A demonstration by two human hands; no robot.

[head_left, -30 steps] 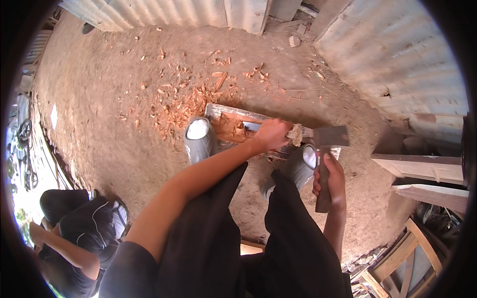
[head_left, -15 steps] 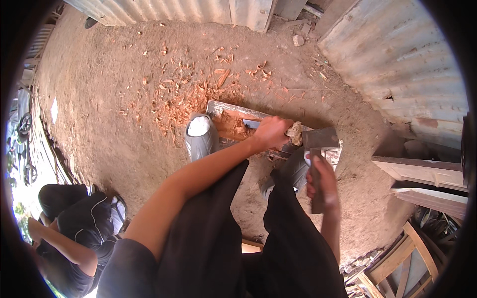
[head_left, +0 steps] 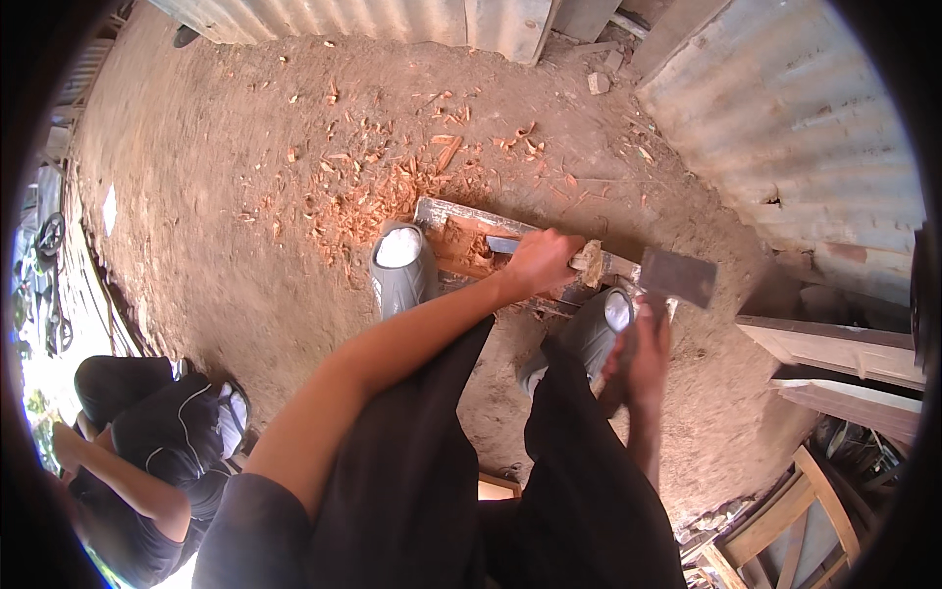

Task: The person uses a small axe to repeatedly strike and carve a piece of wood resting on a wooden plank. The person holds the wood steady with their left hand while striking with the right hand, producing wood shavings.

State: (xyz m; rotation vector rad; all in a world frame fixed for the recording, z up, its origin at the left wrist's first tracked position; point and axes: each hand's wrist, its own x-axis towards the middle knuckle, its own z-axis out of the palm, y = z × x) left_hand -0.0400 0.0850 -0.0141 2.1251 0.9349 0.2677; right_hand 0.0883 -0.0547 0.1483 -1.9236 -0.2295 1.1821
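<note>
My left hand (head_left: 538, 267) is wrapped round the handle of a chisel, whose frayed butt end (head_left: 589, 263) sticks out to the right. The chisel's flat metal blade (head_left: 502, 244) points left into the reddish hollow of a long wooden block (head_left: 471, 213). My right hand (head_left: 643, 358), smeared by motion, grips the handle of a mallet. The dark, rectangular mallet head (head_left: 678, 278) is in the air to the right of the chisel's butt, apart from it. Part of the block lies hidden behind my left hand.
My grey shoes (head_left: 404, 275) rest against the block. Wood shavings (head_left: 368, 201) litter the dirt floor. Corrugated metal sheets (head_left: 785, 128) stand at the right and back. A person (head_left: 147, 452) sits at the lower left. Boards (head_left: 834, 344) and a wooden frame (head_left: 775, 515) are at the right.
The mallet head has swung to the right, away from the chisel's butt. My left hand stays on the chisel, and more of the blade shows. The view has shifted slightly.
</note>
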